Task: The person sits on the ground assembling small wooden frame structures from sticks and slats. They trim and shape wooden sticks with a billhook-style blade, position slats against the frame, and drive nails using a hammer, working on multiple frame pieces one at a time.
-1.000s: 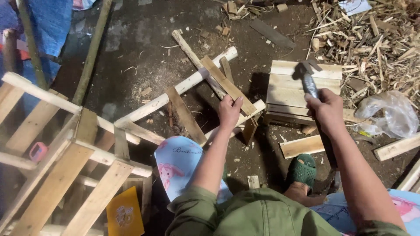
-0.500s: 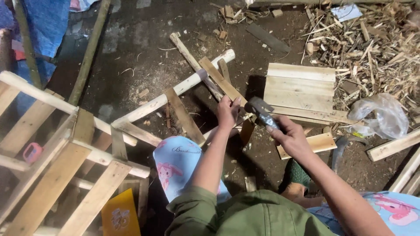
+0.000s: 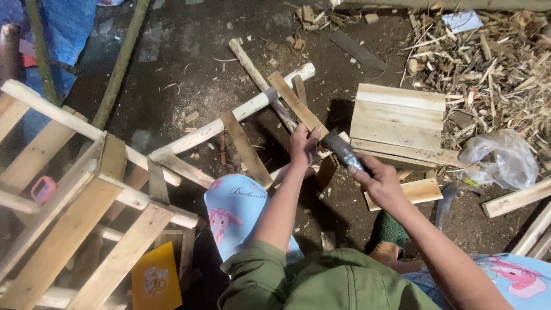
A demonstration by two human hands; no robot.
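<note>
I see the left hand [image 3: 303,146] pinching at the end of a flat pale wooden slat [image 3: 295,103] that lies diagonally across a round peeled pale wooden pole [image 3: 229,120]. The slat, pole and a few more crossing strips make a rough frame lying on the dark dirt floor [image 3: 189,57], just in front of the knees. The fingertips seem to steady something small at the slat end; I can't tell what, too small to see.

The right hand [image 3: 381,181] has its grip closed round the handle of a dark metal-headed hammer [image 3: 340,148]. The head sits just beside the left fingers, v. close to the slat end.

Handling, as I judge it: the hammer is head-heavy, so hold well back on the handle for swing, closer up for control. The handle looks dark and worn, poss. slick. The slat is thin, stiff and light, likely to split near its end and to skid on the round pole unless pinned, so hold it flat, w/ fingers clear of the strike spot.

Nearby: a stack of pale flat boards [image 3: 399,117] just beyond the right hand, a crumpled clear plastic bag [image 3: 499,161] and a heap of wood shavings and offcuts [image 3: 493,63] further right, and a slatted wooden crate frame [image 3: 69,201] at left.
</note>
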